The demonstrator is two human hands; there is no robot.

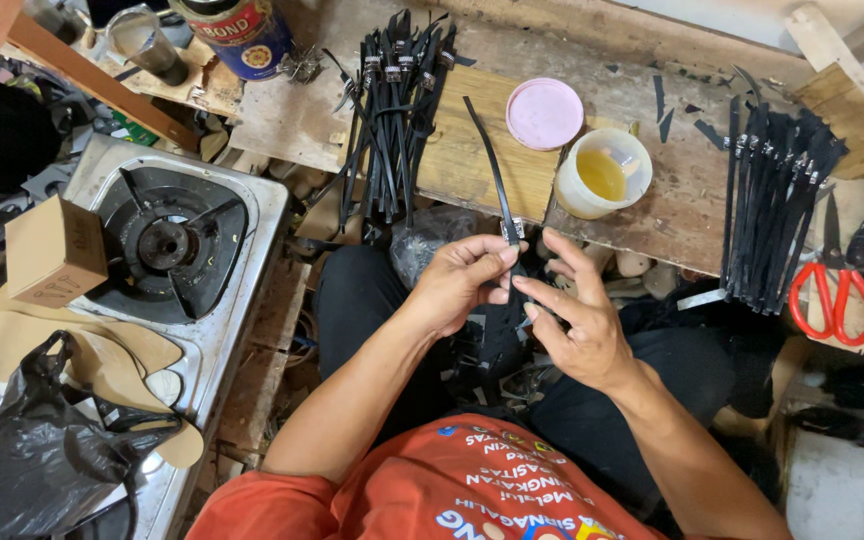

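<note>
black leather strap (492, 165) with a small metal buckle near its lower end rises upright from between the two hands, its free end curving up over the wooden workbench (652, 200). the left hand (462, 280) is curled closed around the strap's lower part, thumb and fingertips pinching it just below the buckle. the right hand (577, 320) is half open, its index finger and thumb touching the strap at the same spot while the other fingers spread loose. both hands hover above the person's lap, over dark trousers and an orange shirt.

just beyond the hands, on the bench, a cloudy plastic tub of yellowish glue (604, 172) stands open, its pink lid (544, 113) lying flat beside it. left of the held strap, a bundle of finished black straps (392, 110) fans out across a pale board. another bundle of buckled straps (772, 200) lies well to the right, with red-handled scissors (832, 300) just beside it. far left sits a single-burner gas stove (167, 245), a small cardboard box (52, 250) resting on its edge, and a black plastic bag (42, 450) below.
</note>
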